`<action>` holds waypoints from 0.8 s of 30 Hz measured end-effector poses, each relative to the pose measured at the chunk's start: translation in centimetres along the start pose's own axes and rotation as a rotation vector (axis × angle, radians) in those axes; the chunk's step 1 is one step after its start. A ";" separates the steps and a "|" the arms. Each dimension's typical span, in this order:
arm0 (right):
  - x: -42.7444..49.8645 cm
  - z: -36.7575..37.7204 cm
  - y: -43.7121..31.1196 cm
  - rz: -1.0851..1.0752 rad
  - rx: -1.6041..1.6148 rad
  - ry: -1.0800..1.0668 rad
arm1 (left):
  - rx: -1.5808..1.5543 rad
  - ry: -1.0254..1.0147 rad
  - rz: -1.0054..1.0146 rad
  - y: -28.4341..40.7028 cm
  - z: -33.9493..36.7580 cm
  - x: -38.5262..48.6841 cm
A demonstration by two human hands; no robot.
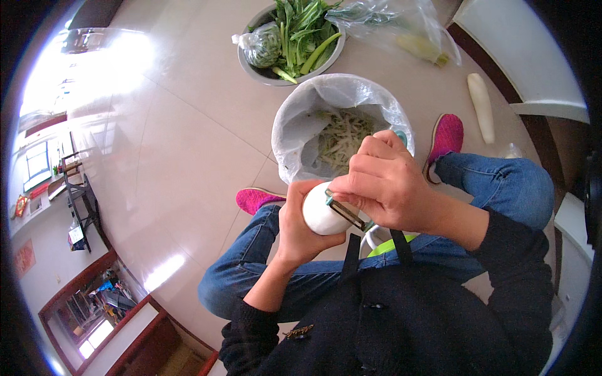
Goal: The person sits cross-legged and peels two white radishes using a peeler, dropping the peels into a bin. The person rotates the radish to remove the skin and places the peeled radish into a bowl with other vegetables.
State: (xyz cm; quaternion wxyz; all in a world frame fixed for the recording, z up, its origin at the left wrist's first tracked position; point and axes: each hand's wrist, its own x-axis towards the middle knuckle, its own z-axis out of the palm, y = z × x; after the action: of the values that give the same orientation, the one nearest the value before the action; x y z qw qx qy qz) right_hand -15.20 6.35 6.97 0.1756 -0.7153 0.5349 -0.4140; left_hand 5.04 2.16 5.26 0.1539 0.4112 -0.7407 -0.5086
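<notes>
My left hand (301, 235) is wrapped around a thick white radish (324, 216), whose pale rounded end faces up towards me. In my right hand (390, 183) is a vegetable peeler (350, 215) with a teal frame; its metal blade lies over the radish's right side, and whether it touches cannot be told. Part of the teal handle (401, 136) shows beyond my knuckles. Just past both hands stands a bin lined with a clear plastic bag (296, 122). Pale and greenish peelings (345, 136) lie inside it, partly hidden by my right hand.
A grey basin (247, 61) holds leafy greens (301, 37) and a tied plastic bag of greens (263, 44). A clear bag of vegetables (418, 37) lies right of it. One long peeled white radish (482, 108) rests on the floor by my right shoe (447, 136).
</notes>
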 end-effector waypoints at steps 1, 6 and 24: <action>-0.2 0.1 0.3 0.001 -0.027 -0.005 | 0.015 -0.003 -0.002 0.0 0.0 0.0; -0.9 1.1 3.5 0.048 -0.409 -0.139 | 0.070 -0.051 0.013 -0.4 -0.1 -0.1; 0.4 -0.5 2.0 0.210 0.017 0.098 | -0.554 -0.306 -0.197 -2.7 0.0 -0.4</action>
State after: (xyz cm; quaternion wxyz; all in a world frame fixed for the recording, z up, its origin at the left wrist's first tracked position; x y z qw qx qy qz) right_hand -16.78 5.33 6.02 0.1978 -0.6327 0.6114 -0.4322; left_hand 6.53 2.08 3.01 0.0970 0.3424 -0.5452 -0.7590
